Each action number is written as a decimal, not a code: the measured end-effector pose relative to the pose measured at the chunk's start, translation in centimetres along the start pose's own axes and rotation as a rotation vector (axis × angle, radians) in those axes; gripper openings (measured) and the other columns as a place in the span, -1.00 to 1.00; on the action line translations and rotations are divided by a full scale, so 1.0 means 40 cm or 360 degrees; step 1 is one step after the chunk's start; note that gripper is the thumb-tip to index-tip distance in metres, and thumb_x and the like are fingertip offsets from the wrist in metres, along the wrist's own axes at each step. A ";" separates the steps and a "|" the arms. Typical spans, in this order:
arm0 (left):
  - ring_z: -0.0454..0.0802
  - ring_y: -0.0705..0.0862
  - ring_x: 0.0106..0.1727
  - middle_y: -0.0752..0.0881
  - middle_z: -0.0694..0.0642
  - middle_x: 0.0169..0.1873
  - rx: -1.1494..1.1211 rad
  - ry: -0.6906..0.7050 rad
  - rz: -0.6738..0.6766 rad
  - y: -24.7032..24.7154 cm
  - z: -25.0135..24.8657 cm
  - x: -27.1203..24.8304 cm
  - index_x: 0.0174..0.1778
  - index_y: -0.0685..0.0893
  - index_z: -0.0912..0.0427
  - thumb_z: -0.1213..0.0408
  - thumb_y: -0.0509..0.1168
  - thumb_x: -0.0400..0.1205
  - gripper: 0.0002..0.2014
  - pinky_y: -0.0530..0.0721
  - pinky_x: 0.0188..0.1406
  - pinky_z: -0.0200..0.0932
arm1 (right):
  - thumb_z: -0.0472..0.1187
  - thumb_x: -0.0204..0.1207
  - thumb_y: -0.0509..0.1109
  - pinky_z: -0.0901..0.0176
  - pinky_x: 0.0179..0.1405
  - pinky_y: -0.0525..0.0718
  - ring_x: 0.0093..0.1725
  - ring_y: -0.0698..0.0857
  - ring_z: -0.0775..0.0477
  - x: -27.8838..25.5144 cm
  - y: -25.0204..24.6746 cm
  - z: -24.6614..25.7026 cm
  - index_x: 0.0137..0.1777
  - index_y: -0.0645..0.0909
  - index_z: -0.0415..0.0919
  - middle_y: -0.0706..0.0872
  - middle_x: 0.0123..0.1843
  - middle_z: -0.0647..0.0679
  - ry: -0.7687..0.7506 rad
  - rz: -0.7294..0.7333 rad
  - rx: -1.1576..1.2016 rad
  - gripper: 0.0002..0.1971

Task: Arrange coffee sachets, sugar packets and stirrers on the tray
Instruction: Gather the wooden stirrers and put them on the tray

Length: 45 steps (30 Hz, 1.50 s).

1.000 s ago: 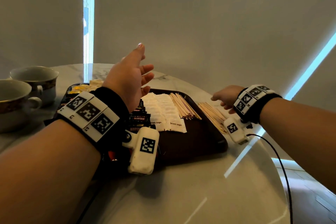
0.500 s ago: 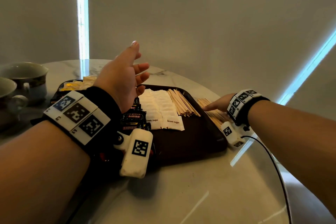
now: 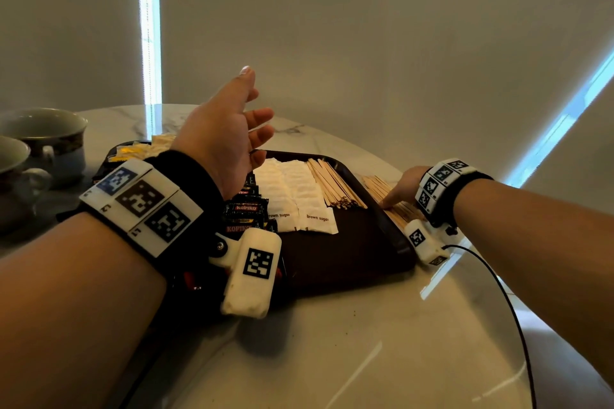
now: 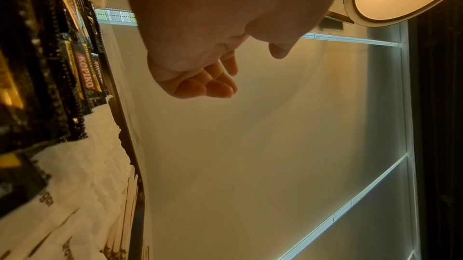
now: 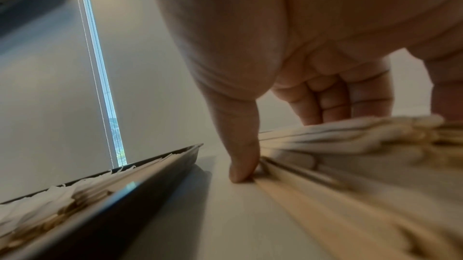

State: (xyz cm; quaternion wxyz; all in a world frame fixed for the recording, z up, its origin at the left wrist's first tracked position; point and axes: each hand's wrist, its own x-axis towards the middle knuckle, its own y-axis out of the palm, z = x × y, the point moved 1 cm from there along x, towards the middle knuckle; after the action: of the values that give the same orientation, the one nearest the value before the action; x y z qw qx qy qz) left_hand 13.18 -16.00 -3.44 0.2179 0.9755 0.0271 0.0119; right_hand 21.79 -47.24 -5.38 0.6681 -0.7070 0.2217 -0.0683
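A dark brown tray (image 3: 349, 259) holds black Kopiko coffee sachets (image 3: 246, 209), white brown-sugar packets (image 3: 299, 196) and a row of wooden stirrers (image 3: 335, 183). More loose stirrers (image 3: 382, 186) lie on the table just right of the tray. My right hand (image 3: 403, 188) is down on that pile. In the right wrist view its thumb (image 5: 240, 165) presses the pile's near side and the fingers (image 5: 325, 105) curl over the far side. My left hand (image 3: 229, 136) hovers above the sachets with relaxed, spread fingers (image 4: 208, 86), holding nothing.
Two cups (image 3: 46, 139) stand at the table's far left. Yellow packets (image 3: 133, 153) lie at the tray's back left corner. The round marble table (image 3: 332, 342) curves away on the right, where a black cable (image 3: 498, 292) trails from my right wrist.
My right hand has come down and back along the loose stirrers, and its thumb and fingers have closed round the pile. The left hand stays raised and open.
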 end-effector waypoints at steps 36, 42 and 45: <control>-0.03 0.64 0.00 0.70 0.06 0.11 -0.0015 0.0008 0.0023 0.003 -0.015 -0.013 0.26 0.64 -0.01 -0.24 0.18 0.74 -0.59 0.56 -0.18 -0.11 | 0.07 0.47 0.51 0.09 -0.15 0.70 -0.21 0.71 -0.07 0.030 0.039 0.020 -0.32 0.55 -0.11 0.71 -0.24 -0.05 -0.0251 -0.0080 -0.0495 -0.68; -0.04 0.64 -0.02 0.70 0.06 0.09 -0.0015 0.0018 0.0023 -0.001 -0.015 -0.010 0.25 0.64 -0.01 -0.23 0.19 0.74 -0.60 0.56 -0.20 -0.11 | 0.03 0.44 0.50 0.07 -0.13 0.73 -0.23 0.71 -0.09 0.033 0.053 0.021 -0.33 0.57 -0.12 0.72 -0.27 -0.06 -0.0238 -0.0075 -0.0537 -0.72; -0.04 0.63 -0.03 0.69 0.06 0.08 -0.0014 0.0009 0.0030 -0.002 -0.013 -0.011 0.23 0.63 -0.01 -0.23 0.18 0.74 -0.61 0.55 -0.22 -0.12 | 0.03 0.48 0.47 0.11 -0.20 0.68 -0.22 0.70 -0.09 0.036 0.058 0.017 -0.31 0.55 -0.12 0.70 -0.24 -0.07 -0.0251 -0.0066 -0.0540 -0.72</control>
State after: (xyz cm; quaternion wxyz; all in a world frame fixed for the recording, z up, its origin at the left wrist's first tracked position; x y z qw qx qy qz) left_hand 12.74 -15.74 -2.98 0.2219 0.9748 0.0185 0.0168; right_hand 22.83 -47.21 -8.00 0.5530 -0.8171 0.1622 0.0120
